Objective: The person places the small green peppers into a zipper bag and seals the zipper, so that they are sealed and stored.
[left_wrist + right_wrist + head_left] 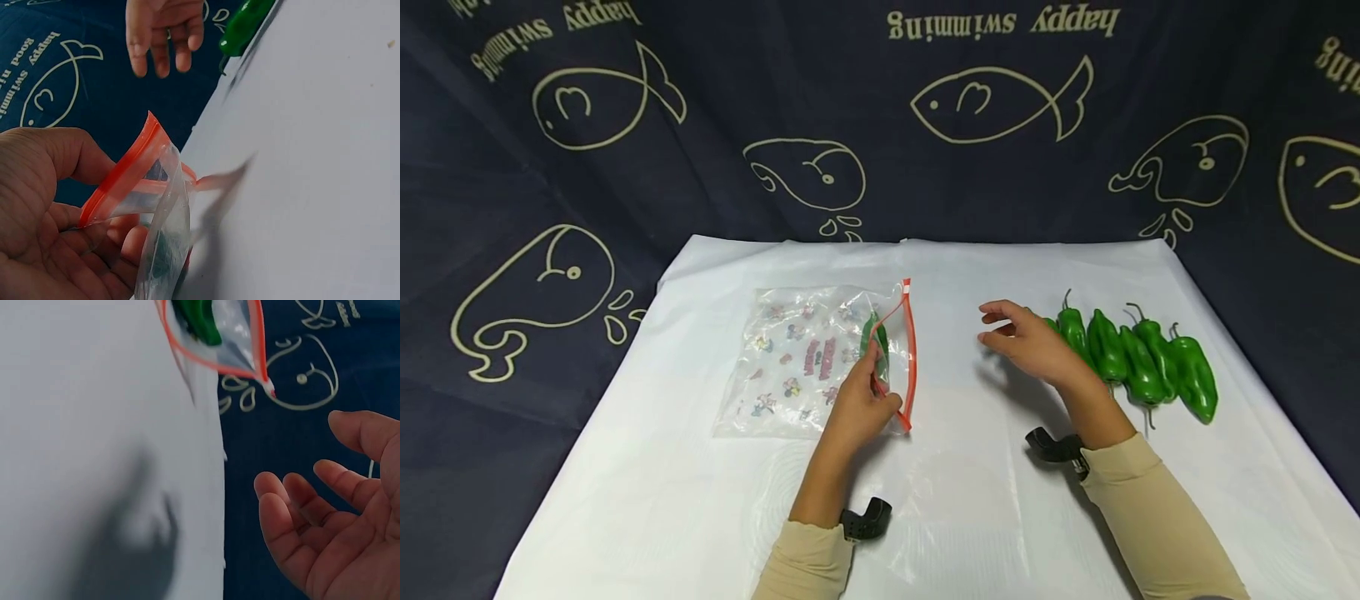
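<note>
A clear zip bag (790, 367) with a red zip edge and small printed figures lies on the white table, its mouth facing right. My left hand (859, 408) pinches the near side of that mouth between thumb and fingers. In the left wrist view the red zip strip (128, 165) rises between them, the mouth gaping. Inside the bag, just past the opening, sits one green pepper (881, 346). My right hand (1033, 342) hovers over the table between the bag and the loose peppers; in the right wrist view its fingers (294, 519) are loosely bent around nothing.
Several green peppers (1142, 367) lie in a row at the right of the table, partly hidden by the right forearm. White cloth (970, 500) covers the table. A dark blue curtain (880, 100) with fish and whale drawings hangs behind it.
</note>
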Demonstrator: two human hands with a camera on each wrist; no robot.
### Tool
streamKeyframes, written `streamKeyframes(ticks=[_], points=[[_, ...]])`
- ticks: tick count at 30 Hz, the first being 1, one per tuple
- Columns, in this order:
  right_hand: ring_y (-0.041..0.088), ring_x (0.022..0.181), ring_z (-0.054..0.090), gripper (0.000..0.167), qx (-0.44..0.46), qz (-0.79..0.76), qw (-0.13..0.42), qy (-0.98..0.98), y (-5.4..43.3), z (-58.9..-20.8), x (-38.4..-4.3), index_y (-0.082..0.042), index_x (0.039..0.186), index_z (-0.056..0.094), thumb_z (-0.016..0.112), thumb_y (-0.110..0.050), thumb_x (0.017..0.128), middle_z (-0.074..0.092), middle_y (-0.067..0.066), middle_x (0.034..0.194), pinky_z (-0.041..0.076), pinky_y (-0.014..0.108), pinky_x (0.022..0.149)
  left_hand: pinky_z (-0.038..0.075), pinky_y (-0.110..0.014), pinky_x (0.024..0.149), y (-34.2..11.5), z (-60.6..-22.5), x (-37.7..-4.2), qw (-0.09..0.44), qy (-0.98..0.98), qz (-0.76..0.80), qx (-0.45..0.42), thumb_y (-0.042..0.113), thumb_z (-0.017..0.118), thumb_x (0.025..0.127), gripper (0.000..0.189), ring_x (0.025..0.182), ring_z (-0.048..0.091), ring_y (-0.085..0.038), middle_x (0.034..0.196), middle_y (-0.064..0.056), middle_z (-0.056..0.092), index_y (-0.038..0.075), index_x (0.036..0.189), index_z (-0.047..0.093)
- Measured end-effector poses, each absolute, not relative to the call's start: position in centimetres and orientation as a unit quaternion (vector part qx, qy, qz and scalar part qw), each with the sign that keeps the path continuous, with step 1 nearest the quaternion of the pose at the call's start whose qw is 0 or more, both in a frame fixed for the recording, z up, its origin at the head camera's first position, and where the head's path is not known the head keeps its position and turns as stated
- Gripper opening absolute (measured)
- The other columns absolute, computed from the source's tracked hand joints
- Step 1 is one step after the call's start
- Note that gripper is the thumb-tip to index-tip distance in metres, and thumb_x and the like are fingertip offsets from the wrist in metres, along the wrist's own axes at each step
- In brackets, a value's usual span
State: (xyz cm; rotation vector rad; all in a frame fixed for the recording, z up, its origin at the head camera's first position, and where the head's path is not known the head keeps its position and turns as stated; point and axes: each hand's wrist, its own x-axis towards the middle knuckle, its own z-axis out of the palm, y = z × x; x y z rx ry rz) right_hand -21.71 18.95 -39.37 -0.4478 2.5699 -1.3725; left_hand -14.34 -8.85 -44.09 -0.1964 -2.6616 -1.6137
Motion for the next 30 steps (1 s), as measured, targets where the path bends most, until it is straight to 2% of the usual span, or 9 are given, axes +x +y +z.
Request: streamKeyframes(ticks=[4,7,9,11,14,19,25,30], points=[[0.037,0.121,0.053,0.055,-0.142,-0.452,0.092,0.876,20.8,-38.9,-21.6,-0.004,0.146,0.043,0.061,-0.023,0.098,0.048,0.021,0.141,0.046,0.048,0.092,0.044,-0.038,0.087,-8.8,-44.3,-14.3,0.012,-0.855,-0.516,-0.057,0.005,0.064,0.075,0.091,0.101,0.052,-0.024,0.137,-0.012,0.052,0.002,0.156,0.023],[0.037,0.12,0.053,0.056,-0.132,-0.45,0.083,0.879,22.5,-38.8,-21.5,-0.003,0.147,0.041,0.061,-0.024,0.099,0.048,0.021,0.138,0.047,0.037,0.091,0.044,-0.035,0.082,-8.8,-44.4,-14.3,0.013,-0.852,-0.521,-0.055,0.004,0.063,0.075,0.09,0.095,0.052,-0.021,0.129,-0.01,0.054,0.002,0.157,0.023],[0.038,0.119,0.053,0.056,-0.127,-0.444,0.074,0.884,23.5,-38.6,-21.4,-0.001,0.147,0.04,0.059,-0.024,0.1,0.048,0.023,0.137,0.046,0.037,0.091,0.045,-0.033,0.076,-8.7,-44.4,-14.3,0.014,-0.85,-0.524,-0.056,0.004,0.063,0.076,0.09,0.09,0.052,-0.02,0.121,-0.011,0.056,0.002,0.156,0.023],[0.039,0.12,0.052,0.057,-0.12,-0.428,0.069,0.893,24.5,-38.5,-21.3,-0.001,0.147,0.039,0.059,-0.025,0.1,0.048,0.024,0.137,0.046,0.039,0.092,0.045,-0.033,0.074,-8.8,-44.4,-14.3,0.013,-0.848,-0.527,-0.055,0.004,0.063,0.076,0.09,0.087,0.051,-0.019,0.116,-0.011,0.056,0.002,0.156,0.023],[0.041,0.12,0.051,0.06,-0.121,-0.389,0.068,0.911,25.6,-38.3,-21.1,-0.001,0.148,0.037,0.058,-0.029,0.1,0.049,0.025,0.137,0.044,0.052,0.093,0.045,-0.033,0.074,-8.8,-44.3,-14.3,0.015,-0.848,-0.528,-0.054,0.004,0.062,0.075,0.09,0.086,0.051,-0.019,0.113,-0.012,0.056,0.001,0.156,0.023],[0.043,0.117,0.054,0.064,-0.136,-0.319,0.076,0.935,27.1,-38.3,-21.1,0.001,0.15,0.035,0.06,-0.029,0.099,0.051,0.027,0.135,0.047,0.056,0.088,0.045,-0.034,0.078,-8.7,-44.2,-14.5,0.014,-0.847,-0.529,-0.058,0.003,0.063,0.076,0.09,0.089,0.053,-0.02,0.114,-0.013,0.056,0.001,0.157,0.022],[0.041,0.105,0.059,0.066,-0.152,-0.259,0.068,0.951,27.8,-38.9,-21.3,0.007,0.147,0.038,0.065,-0.025,0.096,0.054,0.029,0.13,0.05,0.052,0.078,0.045,-0.036,0.081,-8.6,-44.0,-14.4,0.017,-0.849,-0.525,-0.062,0.003,0.063,0.076,0.09,0.091,0.053,-0.02,0.115,-0.014,0.056,0.0,0.156,0.023],[0.037,0.097,0.06,0.066,-0.155,-0.228,0.061,0.959,27.9,-39.6,-21.2,0.008,0.145,0.04,0.067,-0.024,0.094,0.053,0.031,0.129,0.05,0.05,0.073,0.044,-0.034,0.078,-8.7,-44.0,-14.2,0.008,-0.847,-0.528,-0.06,0.003,0.062,0.076,0.09,0.088,0.052,-0.018,0.114,-0.013,0.056,0.001,0.157,0.021]])
